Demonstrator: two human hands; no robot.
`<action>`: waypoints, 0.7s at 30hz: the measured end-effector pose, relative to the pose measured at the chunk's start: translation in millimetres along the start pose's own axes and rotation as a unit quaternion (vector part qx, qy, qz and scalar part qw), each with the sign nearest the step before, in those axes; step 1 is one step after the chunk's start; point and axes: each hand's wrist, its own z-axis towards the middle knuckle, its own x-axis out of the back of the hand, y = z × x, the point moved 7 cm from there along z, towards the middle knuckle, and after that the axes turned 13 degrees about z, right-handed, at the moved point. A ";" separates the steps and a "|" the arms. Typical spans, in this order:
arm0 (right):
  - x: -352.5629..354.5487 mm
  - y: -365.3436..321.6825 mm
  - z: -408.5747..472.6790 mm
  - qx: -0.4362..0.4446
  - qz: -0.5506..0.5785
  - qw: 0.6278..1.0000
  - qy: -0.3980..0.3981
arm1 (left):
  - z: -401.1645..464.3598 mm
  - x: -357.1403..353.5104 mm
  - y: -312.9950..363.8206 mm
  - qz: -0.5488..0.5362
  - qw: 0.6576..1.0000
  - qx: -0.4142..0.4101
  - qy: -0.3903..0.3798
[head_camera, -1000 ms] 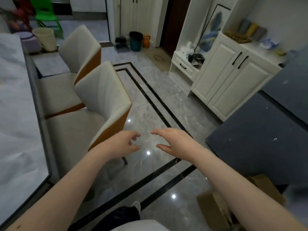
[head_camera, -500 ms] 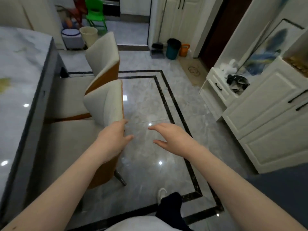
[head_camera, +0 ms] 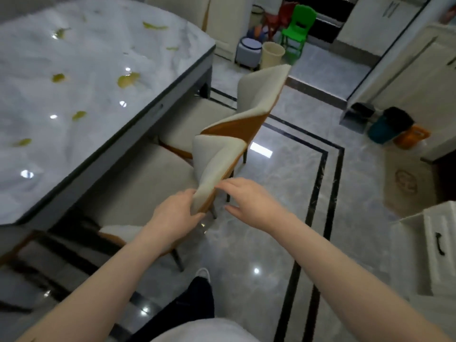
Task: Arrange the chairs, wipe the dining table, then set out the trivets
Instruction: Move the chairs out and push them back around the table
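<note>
Two cream chairs with orange backs stand along the right side of the marble dining table [head_camera: 153, 112]. The near chair [head_camera: 214, 164] has its seat tucked partly under the table edge. My left hand [head_camera: 176, 215] holds the near corner of its backrest, with the thumb on the cream front. My right hand [head_camera: 249, 201] hovers beside the backrest top with straight fingers, its fingertips touching or almost touching the edge. The far chair [head_camera: 259, 95] stands just behind it. Several yellowish scraps [head_camera: 127, 80] lie on the tabletop. No trivets are in view.
A third chair's corner [head_camera: 118, 233] shows low at the table's near end. A white cabinet [head_camera: 434, 245] stands at the right. A beige bin [head_camera: 271, 55], a stool, a green child's chair [head_camera: 297, 25] and buckets [head_camera: 392, 127] sit farther off on the glossy floor.
My view has swung left toward the table. My left hand has taken hold of the near chair's backrest, and my right hand has come up beside it.
</note>
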 end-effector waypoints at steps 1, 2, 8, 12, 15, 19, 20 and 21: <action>-1.6 3.8 12.6 0.018 -0.011 1.000 -0.011 | 5.2 -2.7 -2.9 -0.003 1.000 0.013 -0.002; -2.6 7.2 23.0 0.032 -0.024 0.999 -0.018 | 9.5 -5.4 -4.9 -0.004 1.000 0.023 -0.004; -17.1 29.3 71.2 0.079 -0.072 0.987 -0.121 | 31.9 -26.0 -19.8 0.006 0.996 0.048 -0.081; -28.5 34.6 92.7 0.124 -0.099 0.970 -0.186 | 35.3 -33.8 -19.4 0.006 0.989 0.027 -0.145; -33.8 39.6 104.0 0.158 -0.107 0.957 -0.218 | 34.9 -37.2 -18.3 -0.041 0.984 0.057 -0.166; -33.2 52.5 113.2 0.206 -0.114 0.936 -0.263 | 36.8 -42.0 -13.6 -0.069 0.977 0.114 -0.164; -31.3 55.8 115.6 0.214 -0.119 0.931 -0.269 | 38.1 -44.0 -12.8 -0.067 0.977 0.126 -0.161; -28.0 58.7 118.2 0.233 -0.124 0.925 -0.275 | 39.0 -45.4 -9.8 -0.068 0.975 0.147 -0.152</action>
